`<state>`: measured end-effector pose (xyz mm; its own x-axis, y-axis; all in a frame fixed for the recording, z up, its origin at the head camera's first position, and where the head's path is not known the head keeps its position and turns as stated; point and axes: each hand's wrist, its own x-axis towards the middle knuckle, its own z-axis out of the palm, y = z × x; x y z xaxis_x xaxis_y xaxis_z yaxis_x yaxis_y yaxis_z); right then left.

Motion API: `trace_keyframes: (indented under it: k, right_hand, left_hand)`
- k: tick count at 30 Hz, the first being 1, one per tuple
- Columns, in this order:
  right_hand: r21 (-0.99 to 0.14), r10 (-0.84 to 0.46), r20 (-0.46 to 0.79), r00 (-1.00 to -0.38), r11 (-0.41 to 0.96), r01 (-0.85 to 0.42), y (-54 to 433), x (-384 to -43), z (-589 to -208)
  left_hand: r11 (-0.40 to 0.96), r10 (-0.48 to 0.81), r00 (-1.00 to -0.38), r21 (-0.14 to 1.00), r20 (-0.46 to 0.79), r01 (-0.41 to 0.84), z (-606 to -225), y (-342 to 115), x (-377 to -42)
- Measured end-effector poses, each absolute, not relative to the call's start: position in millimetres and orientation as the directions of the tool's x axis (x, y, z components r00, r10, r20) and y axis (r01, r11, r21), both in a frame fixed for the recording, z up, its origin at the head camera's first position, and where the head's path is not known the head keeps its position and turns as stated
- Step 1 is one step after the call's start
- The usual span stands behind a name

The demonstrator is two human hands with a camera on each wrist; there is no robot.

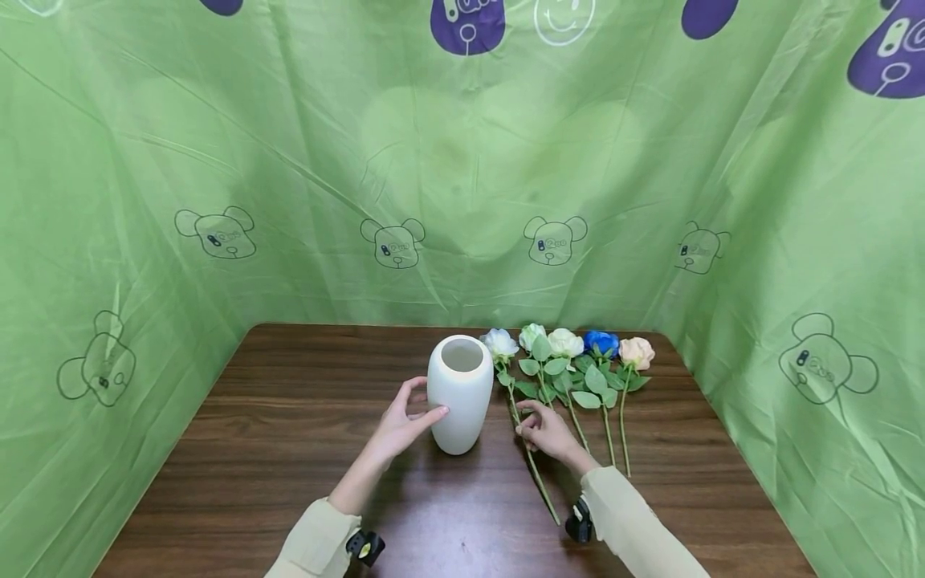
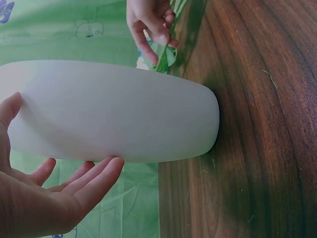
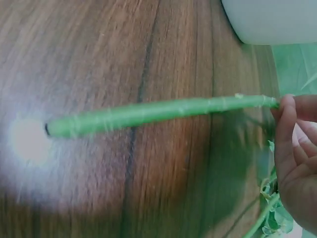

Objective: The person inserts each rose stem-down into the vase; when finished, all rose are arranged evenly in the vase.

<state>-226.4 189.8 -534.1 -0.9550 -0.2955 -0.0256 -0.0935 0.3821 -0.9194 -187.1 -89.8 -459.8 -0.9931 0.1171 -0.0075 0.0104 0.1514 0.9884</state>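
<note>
Right grip (image 1: 547, 433) pinches pale flower (image 1: 499, 343) by stem (image 3: 163, 112) over worktop (image 1: 289, 466); flower's head far off, stem's end nearest. White vase (image 1: 462, 405) stands upright just left of right grip; left grip (image 1: 397, 425) holds vase.

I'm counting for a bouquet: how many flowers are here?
5, right of the vase: a white flower in the right hand, then a pale green one, cream one, blue one and peach one. None looks hidden.

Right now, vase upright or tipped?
Upright: the vase stands with its base on the table, mouth facing up.
</note>
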Motion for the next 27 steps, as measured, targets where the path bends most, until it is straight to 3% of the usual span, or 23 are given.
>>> trace_keyframes:
  k: [13,27]
  right_hand:
    - [-0.962,-0.378,0.13,-0.917,0.178,-0.21,197,-209,-485]
    - [-0.94,-0.24,0.342,-0.908,-0.094,-0.329,186,-209,-456]
  left_hand:
    - [0.16,0.117,-0.993,0.987,-0.033,-0.014,-459,-91,-188]
    - [0.139,0.153,-0.987,0.99,-0.042,-0.02,-434,-90,-176]
